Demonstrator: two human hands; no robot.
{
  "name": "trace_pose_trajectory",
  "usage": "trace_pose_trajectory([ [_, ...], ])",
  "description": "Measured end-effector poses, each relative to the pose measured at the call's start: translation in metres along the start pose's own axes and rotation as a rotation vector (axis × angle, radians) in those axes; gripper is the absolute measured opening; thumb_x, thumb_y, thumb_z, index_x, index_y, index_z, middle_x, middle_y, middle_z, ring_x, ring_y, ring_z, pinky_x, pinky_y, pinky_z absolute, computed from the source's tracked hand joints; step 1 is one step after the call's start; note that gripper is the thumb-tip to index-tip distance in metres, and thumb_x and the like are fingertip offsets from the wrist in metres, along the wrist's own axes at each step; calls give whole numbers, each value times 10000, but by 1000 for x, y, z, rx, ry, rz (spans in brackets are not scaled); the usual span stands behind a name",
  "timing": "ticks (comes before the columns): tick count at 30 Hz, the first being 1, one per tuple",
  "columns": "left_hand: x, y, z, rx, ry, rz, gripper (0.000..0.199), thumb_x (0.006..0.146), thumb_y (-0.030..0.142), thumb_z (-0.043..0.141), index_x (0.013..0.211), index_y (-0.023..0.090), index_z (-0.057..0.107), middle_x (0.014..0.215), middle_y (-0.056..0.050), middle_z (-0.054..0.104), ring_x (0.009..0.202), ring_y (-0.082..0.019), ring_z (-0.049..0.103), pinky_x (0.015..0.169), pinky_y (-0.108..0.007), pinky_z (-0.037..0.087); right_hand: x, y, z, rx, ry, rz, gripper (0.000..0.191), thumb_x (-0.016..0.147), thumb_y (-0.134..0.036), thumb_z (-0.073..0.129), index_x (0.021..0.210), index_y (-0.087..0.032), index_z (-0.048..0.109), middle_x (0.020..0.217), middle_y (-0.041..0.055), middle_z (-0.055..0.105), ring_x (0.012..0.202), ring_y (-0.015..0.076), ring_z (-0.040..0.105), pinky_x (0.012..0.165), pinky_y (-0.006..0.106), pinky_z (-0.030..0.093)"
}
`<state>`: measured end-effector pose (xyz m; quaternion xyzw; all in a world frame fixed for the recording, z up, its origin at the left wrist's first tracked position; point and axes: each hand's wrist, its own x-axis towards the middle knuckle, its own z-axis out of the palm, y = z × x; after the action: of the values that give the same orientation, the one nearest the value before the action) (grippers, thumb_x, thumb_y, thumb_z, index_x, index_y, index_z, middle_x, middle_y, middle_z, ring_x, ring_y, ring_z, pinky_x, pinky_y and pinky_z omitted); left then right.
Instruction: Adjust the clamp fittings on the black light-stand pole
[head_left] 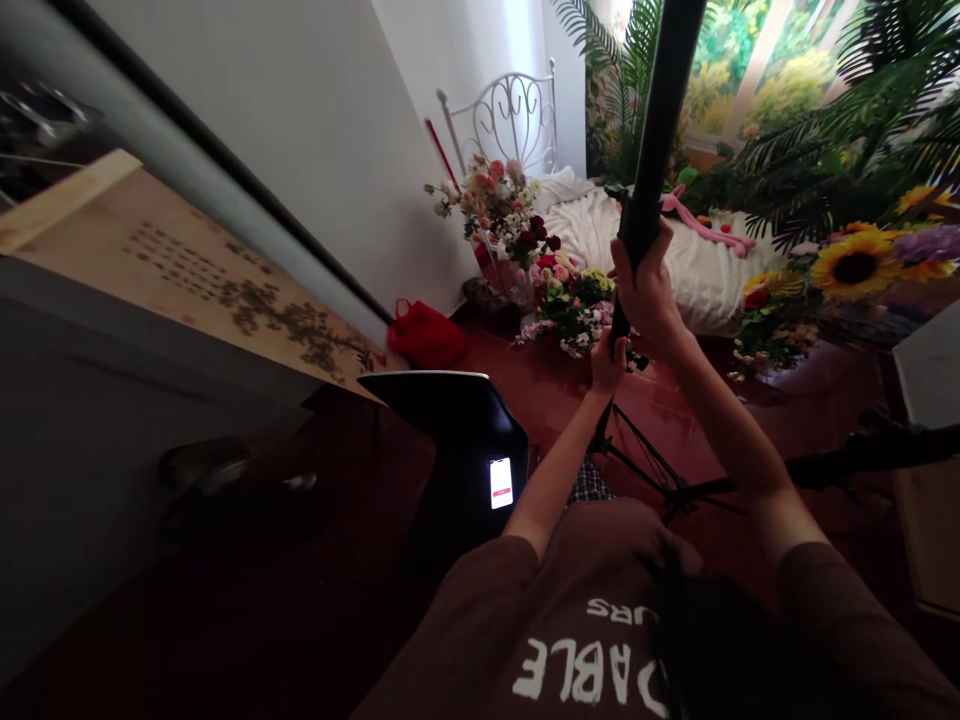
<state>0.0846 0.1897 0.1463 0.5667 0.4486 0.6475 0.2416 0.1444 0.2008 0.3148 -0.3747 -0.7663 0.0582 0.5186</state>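
A thick black pole of what looks like a tripod stand rises in front of me and leaves the top of the view. My right hand is wrapped round it just below a collar. Lower down, my left hand grips the thinner section, close to a dark knob. Thin black tripod legs spread over the red floor beneath; whether they all belong to this pole I cannot tell.
A black chair-like form with a lit phone stands at left. A red bag rests by the wall. Beyond are flowers, a white-draped bed and sunflowers. Another black bar crosses the right side.
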Motion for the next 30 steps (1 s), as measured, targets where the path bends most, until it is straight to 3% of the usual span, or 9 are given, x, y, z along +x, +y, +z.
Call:
trace_pose_trajectory([
  [5, -1, 1, -2, -1, -34, 36, 497, 931, 666, 391, 913, 204, 573, 703, -22, 608, 639, -136, 581, 627, -255, 452, 4, 10, -4, 44, -17, 42, 556, 1038, -565, 266, 1486, -248, 172, 1245, 156, 590, 938, 225, 698, 808, 430, 579],
  [9, 0, 2, -7, -34, -86, 92, 516, 931, 654, 404, 1113, 189, 535, 911, -84, 674, 787, -159, 647, 713, -276, 500, -7, 13, 2, 106, -21, 62, 561, 1035, -552, 300, 1482, -239, 170, 1213, 149, 609, 942, 240, 691, 811, 453, 574],
  [12, 2, 1, -12, -46, -130, 100, 545, 906, 627, 494, 1232, 191, 479, 1107, -137, 662, 924, -185, 665, 783, -302, 517, -30, 13, 12, 155, -44, 204, 568, 1016, -548, 353, 1464, -233, 204, 1190, 161, 623, 987, 275, 680, 843, 472, 563],
  [15, 3, -2, -13, -53, -166, 95, 602, 882, 613, 546, 1295, 191, 433, 1121, -141, 652, 940, -202, 668, 780, -311, 517, -57, 11, 19, 154, -96, 403, 589, 973, -562, 436, 1425, -230, 254, 1164, 175, 644, 1052, 322, 654, 898, 492, 535],
  [17, 2, -5, -12, -58, -156, 93, 652, 867, 620, 561, 1324, 182, 405, 1127, -146, 641, 956, -208, 665, 784, -312, 516, -68, 11, 21, 99, -92, 448, 624, 931, -580, 503, 1386, -205, 298, 1154, 191, 651, 1086, 356, 634, 935, 512, 510],
  [23, -1, -11, -6, -142, -113, 71, 599, 912, 623, 481, 1343, 231, 341, 1127, -118, 634, 952, -182, 655, 819, -318, 510, -69, 21, 17, 44, -107, 400, 567, 893, -621, 545, 1255, -211, 396, 1034, 163, 670, 975, 347, 661, 886, 498, 514],
  [30, -2, -2, -6, -115, -76, 42, 515, 940, 632, 410, 1250, 222, 437, 1040, -92, 670, 880, -165, 660, 789, -312, 522, -89, 21, 6, 104, -120, 348, 526, 931, -559, 510, 1306, -198, 431, 1180, 173, 637, 1038, 296, 634, 933, 481, 506],
])
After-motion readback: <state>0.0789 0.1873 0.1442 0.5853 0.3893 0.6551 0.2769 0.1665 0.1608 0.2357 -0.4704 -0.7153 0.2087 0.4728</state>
